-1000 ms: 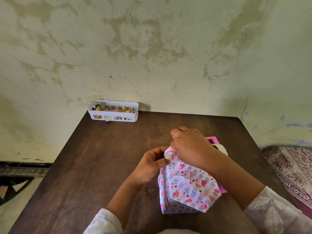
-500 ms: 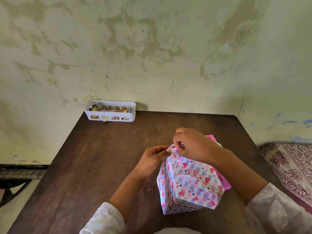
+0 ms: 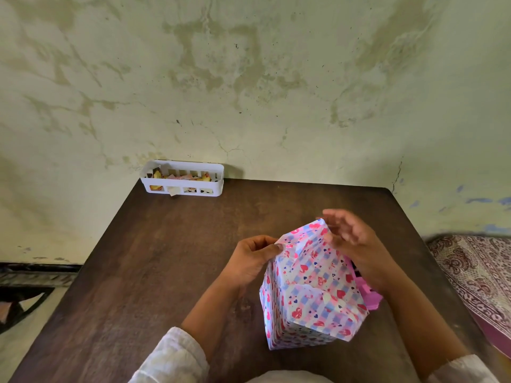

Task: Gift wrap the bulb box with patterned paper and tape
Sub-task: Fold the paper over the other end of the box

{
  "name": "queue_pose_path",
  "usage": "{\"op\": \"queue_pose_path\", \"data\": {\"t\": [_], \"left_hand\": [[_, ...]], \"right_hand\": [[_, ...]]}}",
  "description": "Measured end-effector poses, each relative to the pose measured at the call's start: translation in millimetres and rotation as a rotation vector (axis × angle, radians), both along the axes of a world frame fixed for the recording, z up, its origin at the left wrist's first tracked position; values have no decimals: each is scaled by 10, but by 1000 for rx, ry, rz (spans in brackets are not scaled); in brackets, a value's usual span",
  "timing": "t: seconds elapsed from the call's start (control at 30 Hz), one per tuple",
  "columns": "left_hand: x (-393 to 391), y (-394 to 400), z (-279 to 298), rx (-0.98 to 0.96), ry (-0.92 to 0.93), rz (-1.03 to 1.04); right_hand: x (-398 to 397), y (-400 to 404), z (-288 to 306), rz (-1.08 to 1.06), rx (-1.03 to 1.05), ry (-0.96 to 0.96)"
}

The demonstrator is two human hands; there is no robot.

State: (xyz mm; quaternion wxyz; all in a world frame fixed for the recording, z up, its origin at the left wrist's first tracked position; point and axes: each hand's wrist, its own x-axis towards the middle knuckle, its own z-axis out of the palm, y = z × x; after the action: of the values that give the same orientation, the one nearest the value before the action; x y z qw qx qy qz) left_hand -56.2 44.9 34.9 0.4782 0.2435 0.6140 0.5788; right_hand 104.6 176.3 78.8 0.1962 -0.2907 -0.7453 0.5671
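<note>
The bulb box (image 3: 309, 294), covered in heart-patterned paper (image 3: 318, 272), stands on end on the dark wooden table (image 3: 166, 258), near the table's front edge and right of its centre. All positions below are given relative to the box.

Left hand (image 3: 253, 259): placed against the upper left edge of the box. The thumb and curled fingers pinch the folded paper at that corner. Judged purpose: to keep the side fold tight and to stop the box from turning while the top end is closed.

Right hand (image 3: 349, 239): above the upper far corner of the box. The fingers are spread and relaxed and grip nothing; motion blur prevents stating whether the fingertips touch the raised paper flap. Judged purpose: to fold or flatten the flap onto the top end.

Condition of the wrap: the sides are covered. The top end is partly folded, with one point of paper standing up at the far corner, so the end closure appears unfinished.

A pink tape dispenser (image 3: 370, 298) lies just behind the right side of the box, mostly hidden by the right forearm, within short reach for the taping step.

A white slotted basket (image 3: 182, 178) holding paper scraps stands well beyond the box, at the far left table edge against the wall.
</note>
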Motion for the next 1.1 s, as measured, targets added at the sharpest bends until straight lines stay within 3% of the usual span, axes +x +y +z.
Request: {"op": "queue_pose_path", "data": {"t": [0.17, 0.4, 0.83, 1.1], "left_hand": [[-22, 26, 7, -4, 52, -53], [-99, 78, 20, -35, 170, -73], [-245, 71, 22, -16, 101, -221], [-131, 103, -8, -3, 219, -138]], "right_hand": [[24, -100, -232, -66, -45, -211], [-72, -206, -182, -80, 22, -223], [-191, -331, -142, -75, 97, -233], [-234, -247, -173, -28, 187, -284]]}}
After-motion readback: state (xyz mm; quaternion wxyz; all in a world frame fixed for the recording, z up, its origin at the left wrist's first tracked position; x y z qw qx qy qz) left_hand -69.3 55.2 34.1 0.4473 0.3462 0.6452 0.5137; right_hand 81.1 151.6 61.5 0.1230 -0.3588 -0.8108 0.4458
